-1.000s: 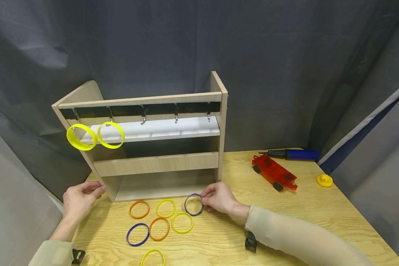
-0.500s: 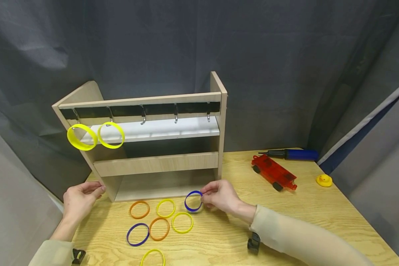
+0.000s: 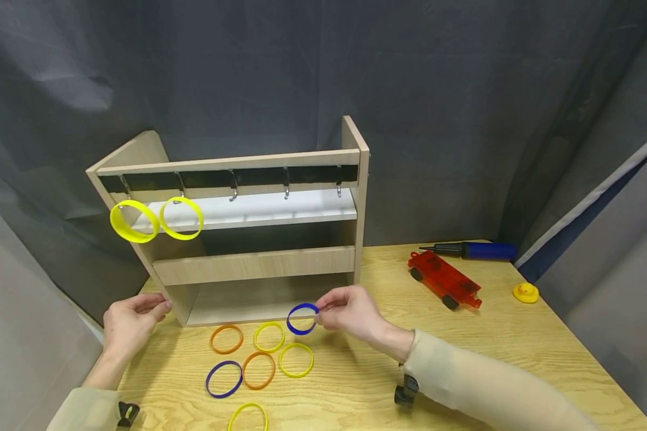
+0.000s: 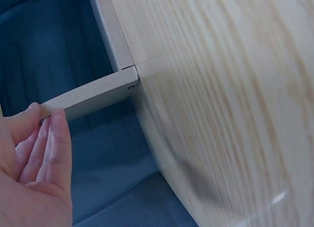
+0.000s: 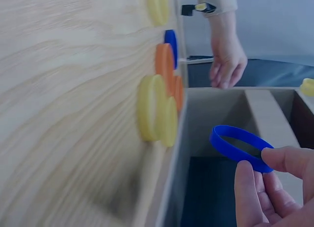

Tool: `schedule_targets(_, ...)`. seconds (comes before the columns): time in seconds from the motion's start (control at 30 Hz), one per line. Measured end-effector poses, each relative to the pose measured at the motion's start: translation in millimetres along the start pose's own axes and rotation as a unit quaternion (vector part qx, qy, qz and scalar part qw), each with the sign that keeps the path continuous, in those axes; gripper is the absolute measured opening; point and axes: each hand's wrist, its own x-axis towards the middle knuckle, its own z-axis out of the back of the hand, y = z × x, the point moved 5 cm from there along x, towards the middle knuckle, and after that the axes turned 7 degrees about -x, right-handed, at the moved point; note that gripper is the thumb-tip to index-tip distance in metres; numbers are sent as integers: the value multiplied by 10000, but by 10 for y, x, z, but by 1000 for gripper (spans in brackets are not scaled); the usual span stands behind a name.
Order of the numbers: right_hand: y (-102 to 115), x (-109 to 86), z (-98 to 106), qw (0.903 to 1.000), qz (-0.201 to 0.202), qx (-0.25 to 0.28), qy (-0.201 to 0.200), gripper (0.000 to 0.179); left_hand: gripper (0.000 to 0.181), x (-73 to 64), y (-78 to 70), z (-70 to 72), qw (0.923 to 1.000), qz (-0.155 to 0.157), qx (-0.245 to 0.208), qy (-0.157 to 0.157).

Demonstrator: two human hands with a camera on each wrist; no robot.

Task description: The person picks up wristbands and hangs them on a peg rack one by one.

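Observation:
My right hand (image 3: pixel 353 314) pinches a blue silicone wristband (image 3: pixel 292 328) by its right side, just in front of the shelf's bottom board. In the right wrist view the thumb and fingertips clasp this blue wristband (image 5: pixel 235 149), which is off the table. My left hand (image 3: pixel 129 326) grips the front edge of the left side panel of a small wooden shelf (image 3: pixel 253 267); the left wrist view shows thumb and fingers on either side of that panel (image 4: pixel 93 93). Two yellow wristbands (image 3: pixel 120 227) hang from the two leftmost hooks of the shelf's top rail.
On the table lie orange wristbands (image 3: pixel 226 353), yellow wristbands (image 3: pixel 295 376) and another blue wristband (image 3: pixel 209 383). Bare hooks (image 3: pixel 286 191) line the rail's right part. At right are a red toy car base (image 3: pixel 444 278), a blue hand pump (image 3: pixel 487 250) and a yellow duck (image 3: pixel 526 292).
The right hand has lifted the blue wristband off the table and carried it slightly up and to the left. The left hand stays on the shelf panel.

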Motion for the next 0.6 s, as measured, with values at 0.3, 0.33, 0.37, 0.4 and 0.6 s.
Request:
schedule_targets(0.3, 314, 11, -165, 9977, 230, 604, 191, 29, 26, 5, 15, -3, 10000, 29, -20, 1)
schedule_targets(0.33, 349, 13, -180, 9975, 260, 634, 199, 29, 26, 5, 15, -2, 10000, 27, -19, -5)
schedule_targets(0.37, 384, 17, -194, 9971, 284, 675, 204, 30, 26, 6, 14, -1, 10000, 21, -18, -9)
schedule_targets(0.4, 418, 21, -207, 9968, 308, 708, 207, 30, 25, 7, 13, -1, 10000, 9, -21, -12)
schedule_targets(0.6, 648, 55, -267, 9952, 397, 867, 218, 29, 24, 18, 7, -1, 9999, -60, -85, -14)
